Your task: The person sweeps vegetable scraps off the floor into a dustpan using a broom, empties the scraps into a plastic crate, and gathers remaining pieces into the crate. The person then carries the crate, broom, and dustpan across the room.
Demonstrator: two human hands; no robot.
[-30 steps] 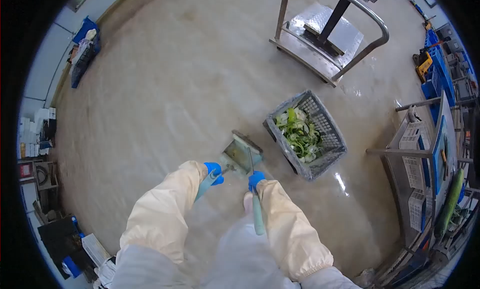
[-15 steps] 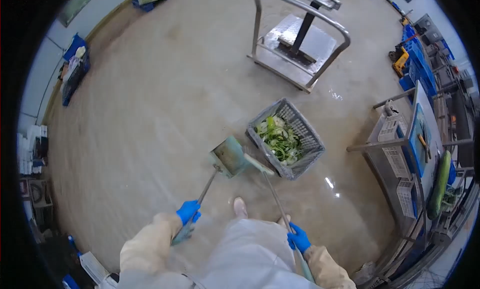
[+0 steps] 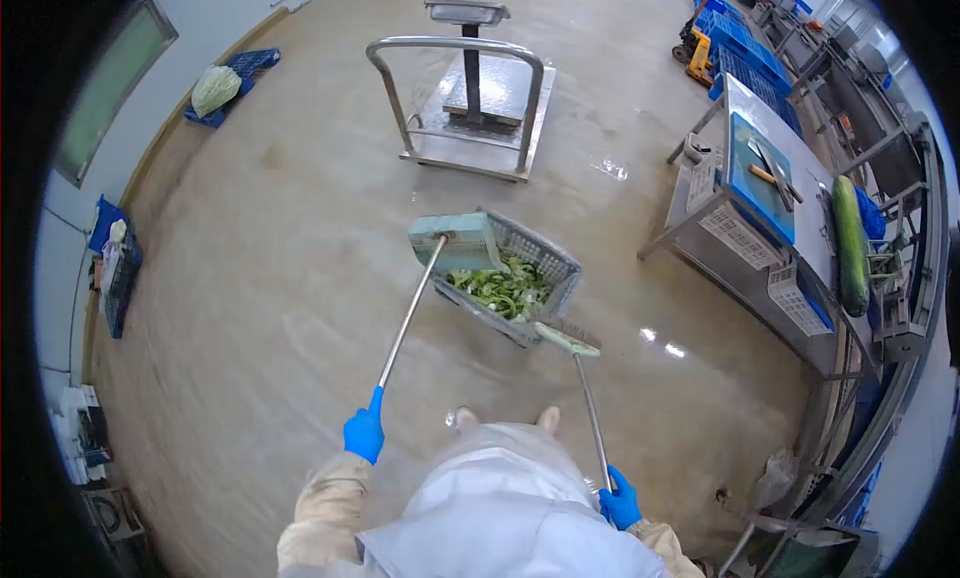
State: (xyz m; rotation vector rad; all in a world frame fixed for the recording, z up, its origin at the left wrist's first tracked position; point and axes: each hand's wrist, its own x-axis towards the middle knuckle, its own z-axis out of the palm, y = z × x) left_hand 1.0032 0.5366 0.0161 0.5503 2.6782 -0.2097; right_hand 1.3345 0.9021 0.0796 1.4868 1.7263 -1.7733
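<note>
My left hand (image 3: pixel 364 435), in a blue glove, is closed around the metal handle of a long-handled pale green dustpan (image 3: pixel 455 240). The pan is tilted over the back left part of a grey plastic crate (image 3: pixel 562 275) and covers some of it. Green vegetable trimmings (image 3: pixel 503 290) fill the crate's bottom. In my right hand (image 3: pixel 620 498), also blue-gloved, is the handle of a broom (image 3: pixel 567 340). Its pale green head is at the crate's front right corner; whether it touches the crate I cannot tell.
A metal cart (image 3: pixel 428 148) carrying a platform scale (image 3: pixel 485 88) stands beyond the crate. To the right is a steel table (image 3: pixel 810 228) with a blue cutting board (image 3: pixel 757 183), knives and a long green gourd (image 3: pixel 850 246). Blue pallets (image 3: pixel 740 48) stand farther back. The floor (image 3: pixel 300 278) looks wet.
The dustpan has risen from beside the crate to over it and has tipped. The broom head has moved to the crate's front right corner. My view has turned to the right.
</note>
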